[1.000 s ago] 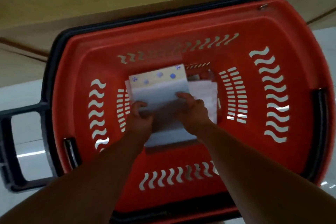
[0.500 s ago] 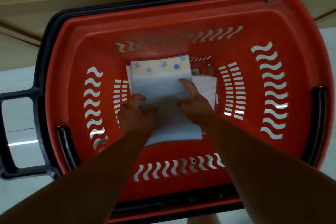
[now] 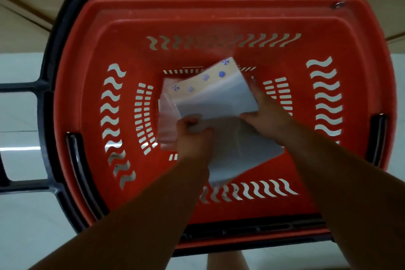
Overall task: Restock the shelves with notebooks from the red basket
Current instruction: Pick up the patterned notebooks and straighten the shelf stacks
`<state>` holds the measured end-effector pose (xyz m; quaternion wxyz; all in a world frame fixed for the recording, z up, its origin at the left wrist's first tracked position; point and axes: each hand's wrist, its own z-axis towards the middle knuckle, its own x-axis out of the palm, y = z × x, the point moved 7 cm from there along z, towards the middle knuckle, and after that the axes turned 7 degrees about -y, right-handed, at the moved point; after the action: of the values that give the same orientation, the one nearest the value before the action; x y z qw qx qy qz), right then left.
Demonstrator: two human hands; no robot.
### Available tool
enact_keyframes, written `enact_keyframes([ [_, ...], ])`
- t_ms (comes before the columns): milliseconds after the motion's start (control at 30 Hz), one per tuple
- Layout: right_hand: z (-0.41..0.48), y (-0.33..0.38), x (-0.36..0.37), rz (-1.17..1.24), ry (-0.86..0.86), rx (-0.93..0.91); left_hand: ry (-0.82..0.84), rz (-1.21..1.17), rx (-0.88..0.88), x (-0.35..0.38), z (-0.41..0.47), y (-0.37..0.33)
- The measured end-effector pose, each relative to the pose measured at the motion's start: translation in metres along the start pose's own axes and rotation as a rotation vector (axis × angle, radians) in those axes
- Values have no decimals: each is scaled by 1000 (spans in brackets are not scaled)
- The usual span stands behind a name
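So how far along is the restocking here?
Done: nothing shows as placed outside the red basket yet. In hand: the left hand and right hand both grip a wrapped notebook stack, tilted, inside the basket. Left: lifting it out and shelving it, plus a pinkish pack lying beneath on the basket floor.

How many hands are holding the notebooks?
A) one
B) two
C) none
B: the left hand and the right hand both grip the notebooks inside the red basket.
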<state>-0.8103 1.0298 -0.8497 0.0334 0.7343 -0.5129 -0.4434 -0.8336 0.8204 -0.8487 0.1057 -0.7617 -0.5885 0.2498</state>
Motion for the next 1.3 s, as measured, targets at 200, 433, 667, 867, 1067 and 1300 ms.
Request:
enact_keyframes([
  [200, -2, 18, -17, 41, 208, 22, -30, -190, -164, -2, -42, 16],
  [433, 8, 86, -17, -116, 242, -111, -33, -400, -220, -24, -57, 3],
  [667, -4, 107, -22, -121, 270, -137, -22, -512, -282, -35, -62, 0],
  [867, 9, 78, -3, -67, 278, -164, -94, -347, -273, -26, -42, 0],
  [1067, 34, 64, -2, -166, 359, -296, -267, -568, -322, -4, -42, 11],
  [1300, 59, 60, 28, -402, 457, -549, -557, -745, -397, 29, -31, 52],
])
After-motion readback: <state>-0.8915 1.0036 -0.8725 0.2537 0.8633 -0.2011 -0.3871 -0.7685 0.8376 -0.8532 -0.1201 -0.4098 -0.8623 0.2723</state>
